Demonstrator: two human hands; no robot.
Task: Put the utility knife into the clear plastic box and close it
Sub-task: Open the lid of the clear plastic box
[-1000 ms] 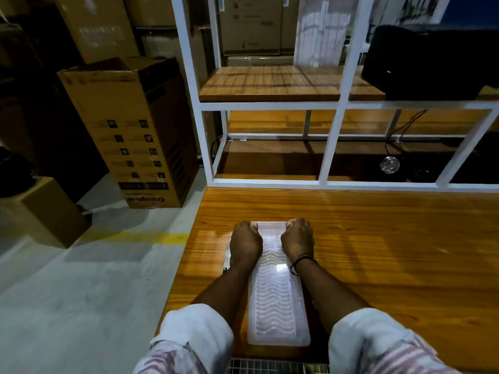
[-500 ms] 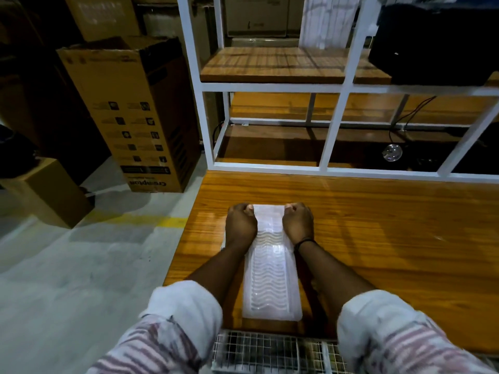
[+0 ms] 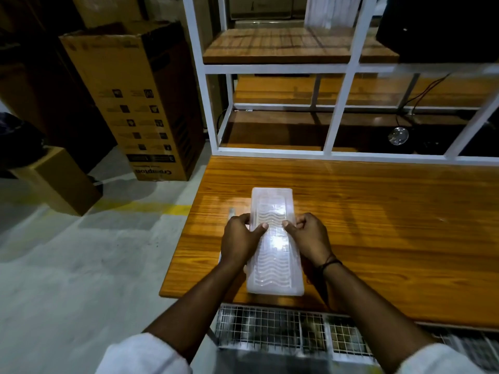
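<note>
A long clear plastic box [image 3: 273, 273] with a wavy ribbed lid lies lengthwise on the wooden table [image 3: 378, 225], near its front left corner. My left hand [image 3: 240, 240] grips the box's left side around its middle, thumb on the lid. Opposite it, my right hand [image 3: 310, 237] grips the right side, thumb also on top. The lid looks down on the box. A thin pale edge [image 3: 231, 211] shows just left of the box beyond my left hand; I cannot tell what it is. The utility knife is not visible.
A white metal shelf frame [image 3: 334, 153] with wooden shelves stands along the table's far edge. A wire mesh basket [image 3: 283, 327] sits below the front edge. On the floor to the left stand a tall cardboard box [image 3: 137, 103] and a smaller carton [image 3: 56, 179].
Both hands have slid back from the box's far end to its middle. The view has shifted, so the box now sits farther from me.
</note>
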